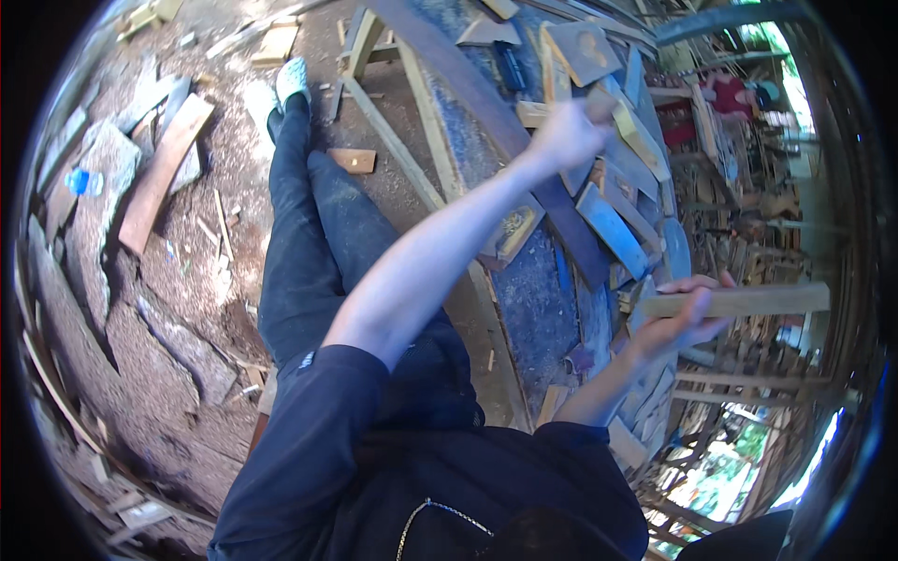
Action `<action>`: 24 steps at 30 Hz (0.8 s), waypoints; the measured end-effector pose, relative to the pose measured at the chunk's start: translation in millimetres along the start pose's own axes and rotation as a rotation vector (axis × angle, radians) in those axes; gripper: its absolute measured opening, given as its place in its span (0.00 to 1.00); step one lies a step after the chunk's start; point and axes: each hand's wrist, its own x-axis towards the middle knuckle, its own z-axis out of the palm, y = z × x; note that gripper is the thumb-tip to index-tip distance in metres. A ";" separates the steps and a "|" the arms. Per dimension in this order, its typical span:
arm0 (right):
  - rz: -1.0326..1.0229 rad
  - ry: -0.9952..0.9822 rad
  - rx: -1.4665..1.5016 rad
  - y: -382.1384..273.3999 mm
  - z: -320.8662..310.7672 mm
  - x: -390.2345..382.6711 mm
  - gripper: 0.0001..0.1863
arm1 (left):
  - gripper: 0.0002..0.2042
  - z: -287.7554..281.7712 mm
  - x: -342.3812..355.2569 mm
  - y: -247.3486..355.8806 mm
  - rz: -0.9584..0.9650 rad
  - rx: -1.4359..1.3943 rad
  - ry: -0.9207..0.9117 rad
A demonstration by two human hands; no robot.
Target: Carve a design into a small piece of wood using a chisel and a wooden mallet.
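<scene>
— While the left hand is reaching closed over the scrap pieces on the counter, what's the right hand doing?
— Gripping a wooden strip, probably sorting; placing it needs a clear spot.

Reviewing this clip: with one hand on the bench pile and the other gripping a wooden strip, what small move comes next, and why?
Probably lift the wood piece clear, since the left hand has closed on it among the offcuts on the workbench, while the right hand holds the wooden strip aside.

Dark navy short-sleeved shirt, bare forearms, dark trousers, pale shoe, thin neck chain
</scene>
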 end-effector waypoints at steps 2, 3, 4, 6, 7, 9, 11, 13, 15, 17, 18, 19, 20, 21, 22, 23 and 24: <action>0.071 -0.064 -0.042 7.5 5.3 -28.6 0.32 | 0.19 -21.7 6.1 0.8 -0.094 -0.068 0.154; 0.134 -0.104 -0.073 15.0 9.2 -44.8 0.32 | 0.18 -33.1 7.8 3.5 -0.196 -0.153 0.174; 0.175 -0.187 0.000 25.2 15.3 -60.3 0.32 | 0.15 -44.1 6.0 6.5 -0.154 -0.232 0.196; 0.362 -0.309 0.182 44.2 28.5 -93.3 0.31 | 0.11 -63.6 -1.0 15.3 -0.143 -0.356 0.201; 0.471 -0.342 0.311 52.3 36.7 -108.3 0.30 | 0.11 -71.8 -5.2 21.0 -0.098 -0.407 0.205; 0.454 -0.448 0.300 63.5 51.0 -130.7 0.30 | 0.12 -85.2 -13.4 34.2 -0.049 -0.413 0.200; 0.490 -0.536 0.181 64.1 58.2 -146.4 0.28 | 0.12 -94.4 -24.3 47.6 0.004 -0.396 0.184; 0.483 -0.531 0.123 58.6 64.1 -156.8 0.39 | 0.14 -98.2 -35.8 59.3 0.099 -0.391 0.203; 0.575 -0.457 0.189 52.1 72.3 -163.4 0.36 | 0.15 -98.6 -49.3 66.6 0.166 -0.350 0.265; 0.665 -0.370 0.365 47.5 83.4 -167.6 0.31 | 0.16 -95.3 -59.4 69.0 0.205 -0.313 0.307; 0.701 -0.323 0.508 46.3 89.4 -168.6 0.28 | 0.16 -94.5 -63.9 68.3 0.207 -0.291 0.301; 0.737 -0.276 0.650 44.8 94.2 -169.1 0.25 | 0.16 -94.1 -68.6 66.3 0.208 -0.268 0.298; 0.811 -0.246 0.705 43.1 97.5 -169.3 0.26 | 0.15 -92.0 -74.1 63.4 0.196 -0.233 0.293; 0.841 -0.234 0.735 42.0 99.6 -168.5 0.26 | 0.16 -91.2 -75.3 60.1 0.246 -0.205 0.287; 0.868 -0.221 0.752 40.8 99.9 -167.1 0.26 | 0.17 -90.5 -77.2 56.4 0.297 -0.177 0.281; 0.887 -0.233 0.759 40.2 99.2 -165.1 0.26 | 0.17 -90.0 -78.3 53.0 0.326 -0.160 0.265; 0.901 -0.223 0.780 40.1 97.0 -162.4 0.26 | 0.22 -93.6 -78.1 50.1 0.347 -0.150 0.226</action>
